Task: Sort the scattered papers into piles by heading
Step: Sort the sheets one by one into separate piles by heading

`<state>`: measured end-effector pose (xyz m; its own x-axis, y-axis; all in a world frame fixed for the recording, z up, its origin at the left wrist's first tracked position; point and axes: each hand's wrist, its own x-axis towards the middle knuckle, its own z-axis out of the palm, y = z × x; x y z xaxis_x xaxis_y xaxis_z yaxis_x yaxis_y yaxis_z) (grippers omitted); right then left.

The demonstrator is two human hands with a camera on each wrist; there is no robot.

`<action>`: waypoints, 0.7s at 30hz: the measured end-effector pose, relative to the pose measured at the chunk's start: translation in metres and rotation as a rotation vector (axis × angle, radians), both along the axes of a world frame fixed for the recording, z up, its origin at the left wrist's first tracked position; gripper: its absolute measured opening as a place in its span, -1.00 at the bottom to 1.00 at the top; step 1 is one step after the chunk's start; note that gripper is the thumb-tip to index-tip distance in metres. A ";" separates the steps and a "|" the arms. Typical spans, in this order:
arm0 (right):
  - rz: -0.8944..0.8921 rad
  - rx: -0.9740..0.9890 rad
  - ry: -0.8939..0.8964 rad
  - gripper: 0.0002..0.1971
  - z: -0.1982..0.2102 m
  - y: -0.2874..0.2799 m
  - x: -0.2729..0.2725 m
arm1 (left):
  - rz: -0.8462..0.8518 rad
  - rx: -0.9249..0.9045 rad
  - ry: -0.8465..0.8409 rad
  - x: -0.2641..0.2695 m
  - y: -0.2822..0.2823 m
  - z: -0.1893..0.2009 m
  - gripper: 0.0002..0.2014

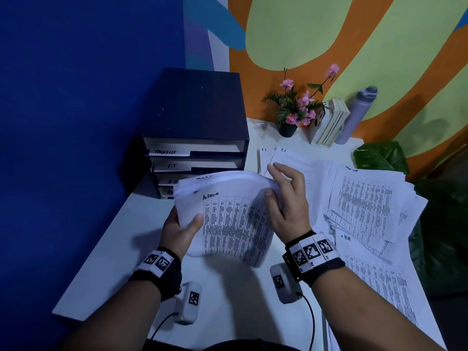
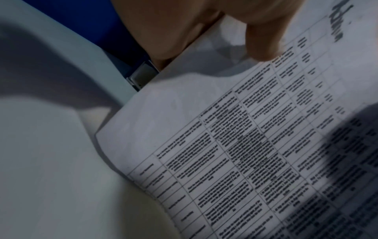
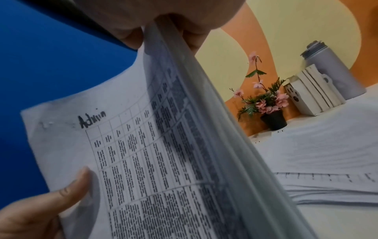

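I hold a thick stack of papers (image 1: 228, 219) above the white desk (image 1: 121, 249); its top sheet is headed "Admin" (image 3: 92, 118) over a printed table. My left hand (image 1: 182, 228) grips the stack's left edge, thumb (image 2: 263, 40) on top. My right hand (image 1: 281, 196) pinches the stack's upper right edge (image 3: 169, 42) and bends the sheets upward. To the right lie loose sheets headed "I.T." (image 1: 286, 158), a "Task list" pile (image 1: 364, 201) and an "H.R." sheet (image 1: 354, 239).
A dark drawer unit (image 1: 195, 138) labelled Tasklist, I.T and more stands at the back left. A flower pot (image 1: 288, 127), white books (image 1: 329, 125) and a grey bottle (image 1: 354, 115) line the back wall. A leafy plant (image 1: 379, 155) is beyond the desk's right edge.
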<state>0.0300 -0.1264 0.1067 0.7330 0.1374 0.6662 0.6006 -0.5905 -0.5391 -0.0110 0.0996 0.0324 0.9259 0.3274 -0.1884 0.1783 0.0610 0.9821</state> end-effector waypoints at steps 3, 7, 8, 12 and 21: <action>0.027 0.001 -0.007 -0.63 0.001 0.001 0.006 | 0.028 0.012 -0.003 0.004 -0.002 0.000 -0.72; 0.054 0.135 0.072 -0.50 0.001 0.002 0.004 | 0.024 0.025 0.018 0.007 -0.002 0.001 -0.70; 0.067 0.206 0.161 -0.45 -0.001 0.001 0.002 | -0.003 0.019 0.042 0.007 -0.001 -0.001 -0.69; 0.102 0.611 0.682 -0.34 -0.022 0.008 -0.003 | -0.055 0.100 0.146 0.007 0.004 -0.016 -0.77; -0.217 0.527 1.016 -0.68 -0.071 0.023 0.023 | -0.201 0.102 0.317 -0.010 0.032 -0.035 -0.73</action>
